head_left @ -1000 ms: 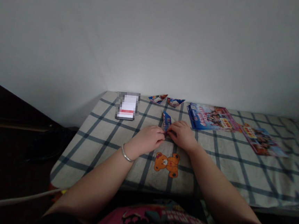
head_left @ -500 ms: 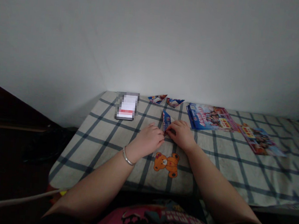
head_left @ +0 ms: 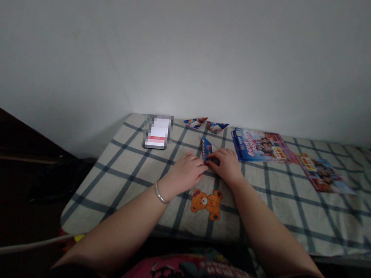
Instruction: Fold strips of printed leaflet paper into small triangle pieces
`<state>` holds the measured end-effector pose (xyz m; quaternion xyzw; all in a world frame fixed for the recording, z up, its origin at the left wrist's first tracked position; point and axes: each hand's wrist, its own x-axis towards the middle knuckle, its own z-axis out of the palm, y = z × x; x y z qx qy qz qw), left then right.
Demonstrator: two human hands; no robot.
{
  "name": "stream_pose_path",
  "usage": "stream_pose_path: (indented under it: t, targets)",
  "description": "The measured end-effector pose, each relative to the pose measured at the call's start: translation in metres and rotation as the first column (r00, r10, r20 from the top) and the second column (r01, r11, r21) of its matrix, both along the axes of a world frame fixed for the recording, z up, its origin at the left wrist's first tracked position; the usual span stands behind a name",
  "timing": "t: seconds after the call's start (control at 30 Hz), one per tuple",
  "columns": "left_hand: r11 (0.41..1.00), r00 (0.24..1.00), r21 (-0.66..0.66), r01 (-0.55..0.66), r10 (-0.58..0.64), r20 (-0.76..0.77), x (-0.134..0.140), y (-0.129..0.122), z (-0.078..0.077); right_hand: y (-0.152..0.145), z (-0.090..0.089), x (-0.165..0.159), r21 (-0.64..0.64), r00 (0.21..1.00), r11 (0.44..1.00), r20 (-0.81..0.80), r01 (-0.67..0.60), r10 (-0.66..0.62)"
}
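Observation:
A small folded piece of printed paper [head_left: 206, 147], blue with a white part, lies on the checked tablecloth [head_left: 130, 173] between my hands. My right hand [head_left: 225, 165] pinches its near end between thumb and fingers. From the left, my left hand [head_left: 187, 169], with a silver bangle at the wrist, is closed with its fingertips at the same near end of the paper. The lower tip of the paper is hidden by the fingers. Below the hands a printed orange bear [head_left: 206, 204] shows on the cloth.
Two folded paper boats [head_left: 195, 123] stand by the wall. A blurred-out phone [head_left: 158, 131] lies at the back left. To the right are a stack of colourful flyers [head_left: 259, 145] and another flyer [head_left: 327, 174]. A white wall [head_left: 193, 49] borders the table's far edge.
My left hand has shifted slightly right, its fingertips now closer to my right fingers at the paper's near end. The right hand and the folded paper have barely moved.

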<state>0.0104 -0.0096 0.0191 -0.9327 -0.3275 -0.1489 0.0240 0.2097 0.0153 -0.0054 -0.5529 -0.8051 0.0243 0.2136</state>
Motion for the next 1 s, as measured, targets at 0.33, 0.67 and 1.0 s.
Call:
stream_pose_path:
  t: [0.33,0.67,1.0]
  targets:
    - [0.997,0.999,0.069,-0.031,0.032,-0.018,0.0044,0.0,-0.0022,0.0002,-0.0003,-0.0018,-0.011,0.999,1.0,-0.035,0.012,-0.013]
    - [0.999,1.0,0.032,-0.028,0.028,-0.008,0.0039,-0.0003,0.0,0.002,-0.002,-0.0012,-0.005,0.999,1.0,-0.05,-0.006,0.006]
    - [0.998,1.0,0.052,-0.023,0.023,-0.008,0.0008,0.0036,-0.0016,0.0031,-0.0042,-0.0003,-0.017,0.998,0.999,-0.042,-0.039,0.038]
